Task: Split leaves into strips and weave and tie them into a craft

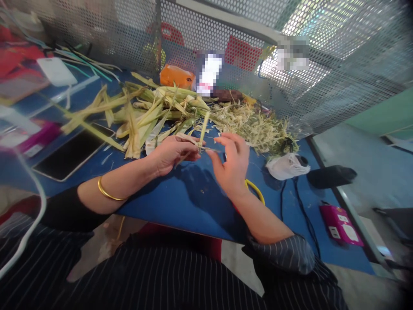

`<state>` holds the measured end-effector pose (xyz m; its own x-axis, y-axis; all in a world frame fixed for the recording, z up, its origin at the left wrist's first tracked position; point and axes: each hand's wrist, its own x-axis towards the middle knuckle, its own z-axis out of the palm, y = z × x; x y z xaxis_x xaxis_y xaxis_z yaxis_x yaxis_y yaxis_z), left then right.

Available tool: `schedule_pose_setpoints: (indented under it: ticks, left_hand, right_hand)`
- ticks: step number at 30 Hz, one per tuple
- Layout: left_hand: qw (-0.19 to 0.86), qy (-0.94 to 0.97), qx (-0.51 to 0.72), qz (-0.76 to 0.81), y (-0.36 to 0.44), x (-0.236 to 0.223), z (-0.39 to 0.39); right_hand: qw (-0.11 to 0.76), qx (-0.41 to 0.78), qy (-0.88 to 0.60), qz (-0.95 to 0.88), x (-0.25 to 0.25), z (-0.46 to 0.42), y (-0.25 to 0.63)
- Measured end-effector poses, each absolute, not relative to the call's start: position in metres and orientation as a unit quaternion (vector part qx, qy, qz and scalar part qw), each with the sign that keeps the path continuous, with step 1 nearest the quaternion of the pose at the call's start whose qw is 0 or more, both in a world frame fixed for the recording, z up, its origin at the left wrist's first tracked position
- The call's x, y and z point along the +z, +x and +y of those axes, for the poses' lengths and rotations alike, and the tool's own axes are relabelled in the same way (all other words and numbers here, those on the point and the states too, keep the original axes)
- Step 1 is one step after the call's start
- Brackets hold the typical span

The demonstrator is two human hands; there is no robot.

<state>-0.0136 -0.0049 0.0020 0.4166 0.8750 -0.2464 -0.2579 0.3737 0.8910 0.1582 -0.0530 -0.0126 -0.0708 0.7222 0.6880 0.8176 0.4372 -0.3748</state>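
Above the blue table, my left hand [176, 154] is closed on a strip of pale dried husk [204, 129], which sticks up from the fingertips. Thin shreds also poke out below those fingers. Just to the right is my right hand [231, 161], its fingers curled and the thumb apart from them. The right thumb tip nearly meets the left fingers, beside a thin strand; whether it touches the strand I cannot make out. Behind my hands lies a heap of long dried husk leaves [135, 114]. A pile of shredded husk [254, 127] spreads to its right.
A dark phone [72, 151] lies at left on the table [180, 206]. An orange packet [177, 77] and a lit screen [209, 75] stand before the perforated metal panel [193, 21]. At right are a white-wrapped spool [287, 165], a black pouch [332, 175] and a magenta box [341, 224].
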Motion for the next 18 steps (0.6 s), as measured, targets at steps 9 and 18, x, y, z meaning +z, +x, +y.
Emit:
schedule_pose_setpoints:
  ticks: [9, 18]
  left_hand:
    - [0.652, 0.527, 0.374, 0.395, -0.013, -0.015, -0.004]
    - [0.601, 0.547, 0.391, 0.432, -0.014, -0.006, 0.0]
  right_hand:
    - [0.322, -0.011, -0.522, -0.79, -0.024, -0.049, 0.155]
    - [0.337, 0.034, -0.477, -0.811, -0.01, -0.055, 0.156]
